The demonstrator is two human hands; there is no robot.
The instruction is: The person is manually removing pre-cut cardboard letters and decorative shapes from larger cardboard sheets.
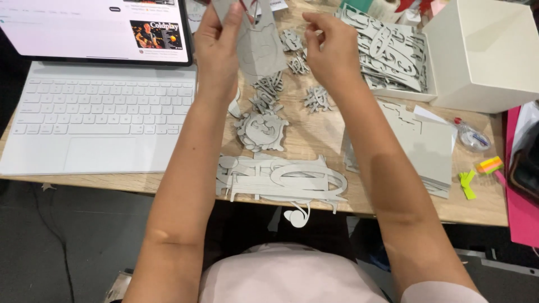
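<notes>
**Grey card sheet held up over a crowded bench**

From the head camera we see both hands raised above the far middle of the bench (314, 132). The left hand (216, 42) pinches a grey card sheet (259, 53) between thumb and fingers, holding it up and tilted. The right hand (331, 47) is closed narrow beside the sheet's right edge, fingertips drawn together; we cannot tell whether it grips a small piece or only touches the card.

Below the hands lie small cut-out pieces (269, 92), a round cut-out (261, 132), and along the near edge a large cut-out panel (281, 179), part of which hangs over that edge. A stack of grey sheets (424, 146) sits toward the right, an open white box (483, 53) at the far right corner, and a white keyboard (98, 115) with a screen (95, 28) on the left.

In our judgement the thin card could tear if pulled unevenly, and a forearm brushing the overhanging panel could knock it off the bench.
</notes>
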